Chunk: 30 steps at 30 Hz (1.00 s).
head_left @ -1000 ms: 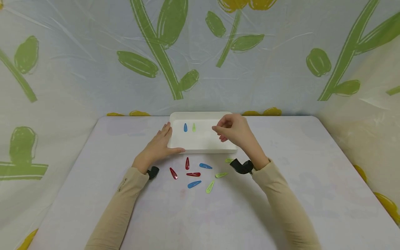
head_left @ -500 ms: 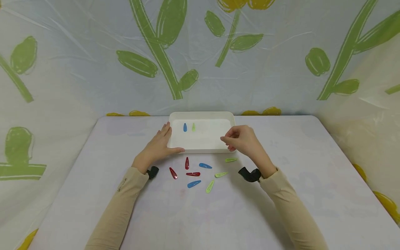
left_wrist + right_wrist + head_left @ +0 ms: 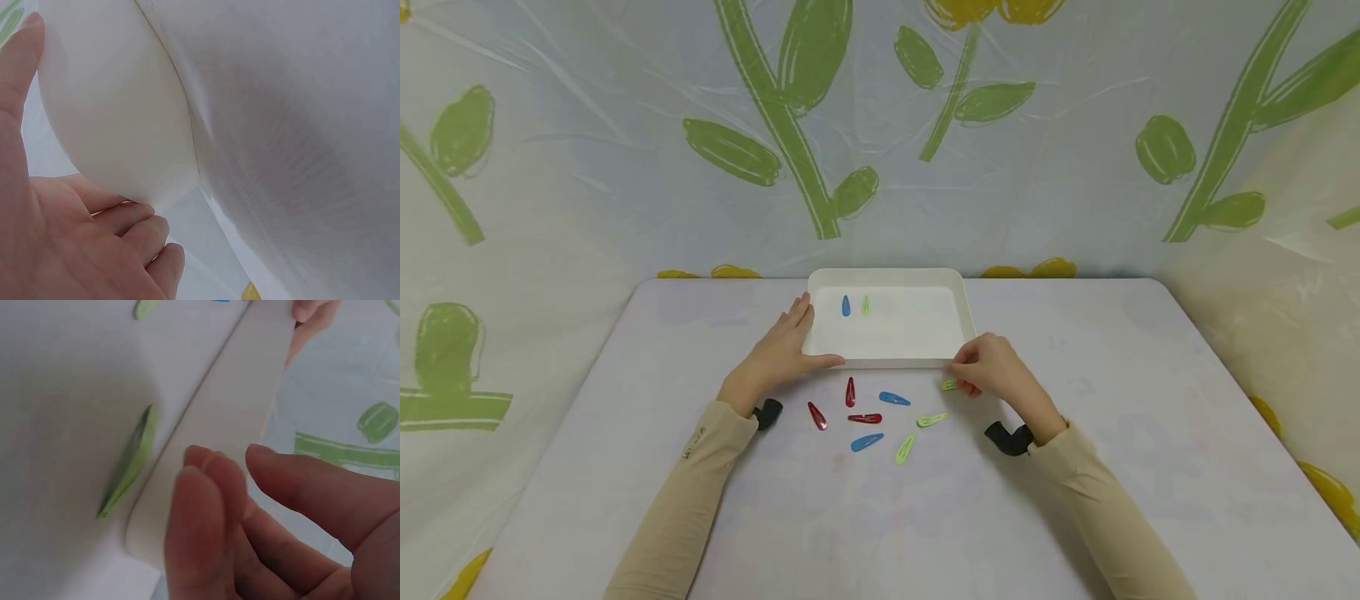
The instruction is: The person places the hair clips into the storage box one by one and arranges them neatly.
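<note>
A white rectangular tray (image 3: 895, 364) lies at the back of the table, with a blue snap hair clip (image 3: 846, 307) and a green one inside at the upper left. My left hand (image 3: 778, 346) rests on its front left corner, fingers along the side and thumb at the front. Just beyond the front right corner is my right hand (image 3: 992, 367), over a green hair clip (image 3: 948, 386) that it partly covers. In the right wrist view that green clip (image 3: 132, 462) lies on the table, apart from the fingers; a gap shows between thumb and forefinger, holding nothing.
In front of the tray lie three red hair clips, one (image 3: 865, 418) sideways, two blue clips, one (image 3: 867, 442) nearer, and two more green clips, one (image 3: 906, 448) nearest. A flowered sheet (image 3: 880, 167) hangs behind the table.
My right hand has moved from above the tray's right part, down and nearer, to the green clip by the front right corner. My left hand stays at the tray.
</note>
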Each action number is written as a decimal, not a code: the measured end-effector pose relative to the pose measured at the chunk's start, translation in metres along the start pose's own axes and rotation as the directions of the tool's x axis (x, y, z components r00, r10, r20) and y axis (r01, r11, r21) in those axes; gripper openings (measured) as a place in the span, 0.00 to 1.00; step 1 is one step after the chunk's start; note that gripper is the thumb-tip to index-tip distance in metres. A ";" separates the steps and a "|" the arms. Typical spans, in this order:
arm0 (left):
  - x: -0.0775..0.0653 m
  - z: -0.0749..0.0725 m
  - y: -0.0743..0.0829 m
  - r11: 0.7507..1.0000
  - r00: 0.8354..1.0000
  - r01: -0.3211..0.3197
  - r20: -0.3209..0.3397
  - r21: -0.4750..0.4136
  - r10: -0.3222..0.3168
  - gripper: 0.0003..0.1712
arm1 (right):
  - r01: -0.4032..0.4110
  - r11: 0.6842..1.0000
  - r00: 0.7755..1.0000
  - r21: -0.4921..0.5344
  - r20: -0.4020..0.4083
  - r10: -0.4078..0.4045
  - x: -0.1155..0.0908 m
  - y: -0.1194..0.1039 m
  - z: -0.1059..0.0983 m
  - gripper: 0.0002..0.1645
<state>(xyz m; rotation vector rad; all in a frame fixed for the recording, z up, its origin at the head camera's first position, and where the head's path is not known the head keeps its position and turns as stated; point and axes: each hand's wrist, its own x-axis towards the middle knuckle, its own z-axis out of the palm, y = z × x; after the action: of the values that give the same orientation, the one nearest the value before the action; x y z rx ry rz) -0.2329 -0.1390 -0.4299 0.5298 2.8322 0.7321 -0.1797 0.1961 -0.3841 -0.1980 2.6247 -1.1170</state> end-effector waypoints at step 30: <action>-0.001 -0.003 0.002 1.000 1.000 -0.003 0.020 0.009 0.002 0.68 | -0.047 0.980 0.998 -0.193 0.020 0.052 0.006 0.012 0.020 0.07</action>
<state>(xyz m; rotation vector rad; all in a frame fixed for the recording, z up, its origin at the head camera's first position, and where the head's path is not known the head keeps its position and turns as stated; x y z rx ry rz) -0.2324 -0.1392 -0.4263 0.5392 2.8186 0.7108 -0.1797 0.1888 -0.4072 -0.1833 2.6987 -0.8387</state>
